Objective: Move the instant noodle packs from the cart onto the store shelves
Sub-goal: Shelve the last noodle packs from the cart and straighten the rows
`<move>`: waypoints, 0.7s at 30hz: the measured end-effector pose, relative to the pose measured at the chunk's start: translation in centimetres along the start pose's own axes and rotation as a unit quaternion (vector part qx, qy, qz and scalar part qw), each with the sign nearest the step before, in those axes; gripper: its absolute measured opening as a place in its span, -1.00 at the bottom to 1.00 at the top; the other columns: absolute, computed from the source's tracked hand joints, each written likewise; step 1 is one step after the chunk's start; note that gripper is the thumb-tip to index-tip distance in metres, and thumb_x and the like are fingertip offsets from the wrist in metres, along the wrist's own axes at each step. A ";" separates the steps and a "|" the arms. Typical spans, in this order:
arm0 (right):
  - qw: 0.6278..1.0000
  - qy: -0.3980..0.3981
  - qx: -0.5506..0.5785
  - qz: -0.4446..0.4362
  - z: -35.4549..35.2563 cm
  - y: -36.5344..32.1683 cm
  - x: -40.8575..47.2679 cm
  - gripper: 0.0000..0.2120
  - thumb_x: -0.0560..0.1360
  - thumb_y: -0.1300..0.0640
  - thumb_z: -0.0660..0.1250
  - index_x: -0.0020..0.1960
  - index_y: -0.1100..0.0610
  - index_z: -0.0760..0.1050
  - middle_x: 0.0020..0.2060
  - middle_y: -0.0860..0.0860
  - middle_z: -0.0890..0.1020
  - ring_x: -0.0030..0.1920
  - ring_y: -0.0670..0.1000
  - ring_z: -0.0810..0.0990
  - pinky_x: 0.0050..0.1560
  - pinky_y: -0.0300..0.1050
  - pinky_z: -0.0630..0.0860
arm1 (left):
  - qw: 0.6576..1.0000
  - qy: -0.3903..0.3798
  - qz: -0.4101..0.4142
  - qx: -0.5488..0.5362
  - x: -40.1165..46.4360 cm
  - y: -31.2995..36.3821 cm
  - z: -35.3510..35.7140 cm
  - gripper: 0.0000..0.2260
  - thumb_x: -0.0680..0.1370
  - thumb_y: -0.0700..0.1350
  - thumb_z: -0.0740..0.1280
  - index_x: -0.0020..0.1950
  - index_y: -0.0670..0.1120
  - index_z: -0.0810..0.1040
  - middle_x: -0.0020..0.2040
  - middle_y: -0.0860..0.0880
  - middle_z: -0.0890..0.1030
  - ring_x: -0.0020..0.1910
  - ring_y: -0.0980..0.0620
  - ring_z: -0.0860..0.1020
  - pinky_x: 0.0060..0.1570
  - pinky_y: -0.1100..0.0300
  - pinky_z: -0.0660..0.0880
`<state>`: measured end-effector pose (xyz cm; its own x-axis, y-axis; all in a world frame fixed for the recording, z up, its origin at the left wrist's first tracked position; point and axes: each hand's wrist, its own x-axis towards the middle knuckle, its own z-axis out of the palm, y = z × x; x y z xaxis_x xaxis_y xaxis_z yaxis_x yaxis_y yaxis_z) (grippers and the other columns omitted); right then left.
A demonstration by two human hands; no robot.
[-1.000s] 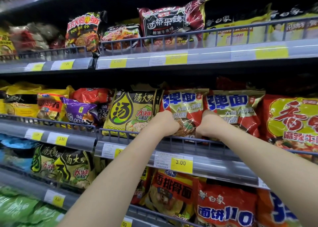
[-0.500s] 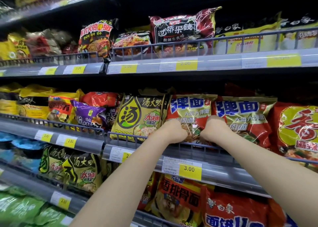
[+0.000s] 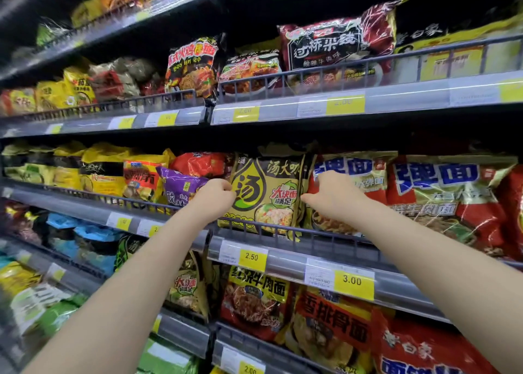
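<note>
You have two bare hands up at the shelves, the left hand (image 3: 216, 196) and the right hand (image 3: 329, 193), one on each side of one olive-yellow noodle pack with a droplet logo (image 3: 266, 195); just right of it stand two red-and-gold packs with blue lettering (image 3: 441, 201); readable yellow price tags (image 3: 352, 280) number at least four

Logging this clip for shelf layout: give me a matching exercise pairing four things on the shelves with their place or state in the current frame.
Column 1
1. olive-yellow pack
2. purple pack
3. 3.00 price tag
4. dark red pack

Column 2
A. on the shelf above the hands
B. between the left hand and right hand
C. just left of the left hand
D. on the rail below the right forearm

Pairs: 1-B, 2-C, 3-D, 4-A
</note>
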<state>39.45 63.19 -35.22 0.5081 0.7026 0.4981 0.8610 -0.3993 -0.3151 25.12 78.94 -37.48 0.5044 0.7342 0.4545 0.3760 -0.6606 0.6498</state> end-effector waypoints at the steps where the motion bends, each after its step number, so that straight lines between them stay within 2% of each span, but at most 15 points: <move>1: 1.000 -0.015 0.011 0.003 0.4 -0.2 0.2 -0.72 0.52 0.03 0.29 -0.24 0.18 0.36 -0.38 0.02 0.40 -0.31 0.04 0.45 -0.47 -0.19 0.24 | 1.000 -0.009 -0.006 0.007 0.2 -0.6 0.2 -0.67 0.59 -0.17 0.18 0.34 -0.19 0.42 0.18 -0.12 0.54 -0.03 -0.01 0.52 -0.04 0.16 0.44; 3: 0.999 -0.043 0.030 0.013 0.9 -0.5 0.6 -0.70 0.53 -0.01 0.29 -0.24 0.18 0.36 -0.39 0.02 0.40 -0.37 -0.01 0.41 -0.47 -0.21 0.25 | 1.000 -0.019 -0.019 0.006 0.5 -1.2 0.5 -0.66 0.59 -0.17 0.17 0.36 -0.18 0.38 0.07 -0.10 0.54 -0.22 0.03 0.49 -0.25 0.20 0.39; 4: 0.997 -0.057 0.046 0.020 1.2 -0.6 0.7 -0.69 0.53 -0.01 0.29 -0.26 0.17 0.35 -0.40 0.02 0.40 -0.39 -0.03 0.39 -0.47 -0.22 0.28 | 0.999 -0.019 -0.026 -0.001 0.7 -1.5 0.6 -0.66 0.59 -0.17 0.17 0.37 -0.18 0.36 0.01 -0.09 0.53 -0.27 0.02 0.45 -0.29 0.19 0.37; 6: 0.994 -0.079 0.066 0.032 1.6 -0.7 1.1 -0.68 0.53 -0.02 0.29 -0.24 0.19 0.35 -0.39 0.03 0.43 -0.37 0.00 0.46 -0.41 -0.21 0.37 | 0.999 -0.023 -0.036 -0.013 1.1 -1.8 0.7 -0.67 0.59 -0.18 0.17 0.35 -0.16 0.34 -0.06 -0.04 0.50 -0.27 0.01 0.44 -0.29 0.17 0.38; 9: 0.991 -0.108 0.059 0.043 1.7 -1.3 1.3 -0.69 0.54 -0.05 0.28 -0.06 0.18 0.29 -0.30 0.04 0.46 -0.22 0.06 0.58 -0.35 -0.22 0.46 | 0.999 -0.029 -0.039 -0.013 1.8 -2.0 0.7 -0.69 0.58 -0.17 0.21 0.32 -0.12 0.35 -0.07 -0.05 0.53 -0.24 0.02 0.48 -0.27 0.19 0.42; 10: 0.990 -0.116 0.063 0.047 1.8 -1.5 1.3 -0.69 0.54 -0.04 0.29 -0.02 0.17 0.27 -0.26 0.04 0.45 -0.22 0.05 0.58 -0.37 -0.23 0.46 | 0.999 -0.033 -0.040 -0.008 2.0 -2.0 0.6 -0.63 0.57 -0.16 0.24 0.38 -0.16 0.33 0.01 -0.09 0.55 -0.16 -0.01 0.52 -0.19 0.16 0.46; 12: 0.987 -0.131 0.071 0.059 2.1 -1.7 1.4 -0.67 0.51 -0.02 0.33 0.00 0.17 0.26 -0.25 0.03 0.43 -0.25 0.02 0.55 -0.40 -0.24 0.48 | 0.998 -0.037 -0.044 0.005 2.4 -2.1 0.5 -0.51 0.54 -0.15 0.29 0.45 -0.18 0.26 0.23 -0.18 0.52 0.12 -0.13 0.53 0.10 0.01 0.50; 13: 0.986 -0.136 0.074 0.065 2.3 -1.8 1.5 -0.66 0.50 0.00 0.37 0.00 0.20 0.28 -0.25 0.03 0.44 -0.26 0.01 0.55 -0.36 -0.22 0.52 | 0.998 -0.038 -0.045 0.009 2.7 -2.1 0.5 -0.47 0.52 -0.16 0.31 0.46 -0.18 0.24 0.28 -0.20 0.49 0.19 -0.17 0.51 0.18 -0.05 0.47; 15: 0.985 -0.139 0.075 0.075 2.9 -1.9 1.9 -0.63 0.45 0.05 0.43 0.06 0.25 0.35 -0.19 0.07 0.51 -0.26 0.01 0.56 -0.21 -0.15 0.60 | 0.998 -0.045 -0.051 0.015 3.0 -2.1 0.5 -0.42 0.49 -0.18 0.36 0.46 -0.17 0.23 0.28 -0.19 0.48 0.19 -0.17 0.50 0.20 -0.08 0.46; 17: 0.984 -0.137 0.077 0.079 3.2 -2.1 2.1 -0.48 0.42 0.11 0.46 0.22 0.30 0.31 -0.16 0.09 0.52 -0.22 0.03 0.57 -0.11 -0.10 0.62 | 0.997 -0.059 -0.056 0.016 3.4 -2.1 0.5 -0.41 0.46 -0.18 0.40 0.44 -0.18 0.25 0.24 -0.17 0.49 0.15 -0.15 0.52 0.17 -0.07 0.49; 19: 0.987 -0.129 0.068 0.074 3.5 -2.3 2.2 -0.25 0.40 0.14 0.48 0.40 0.31 0.13 -0.07 0.12 0.54 -0.07 0.09 0.61 -0.18 -0.11 0.61 | 0.996 -0.076 -0.053 0.021 3.8 -2.1 0.7 -0.44 0.44 -0.19 0.42 0.39 -0.21 0.29 0.16 -0.12 0.48 0.09 -0.13 0.54 0.13 -0.06 0.52; 21: 0.989 -0.121 0.055 0.067 3.7 -2.3 2.4 -0.14 0.39 0.15 0.49 0.46 0.28 0.00 0.05 0.16 0.55 0.00 0.13 0.60 -0.26 -0.16 0.56 | 0.994 -0.093 -0.045 0.028 4.3 -2.0 0.9 -0.48 0.43 -0.21 0.43 0.33 -0.23 0.33 0.10 -0.09 0.45 0.05 -0.11 0.54 0.09 -0.06 0.54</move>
<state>38.63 68.02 -36.29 0.5860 0.7734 0.2417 0.7717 -0.4417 -0.4576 27.22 83.24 -37.39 0.6002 0.7525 0.2712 0.4658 -0.6045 0.6463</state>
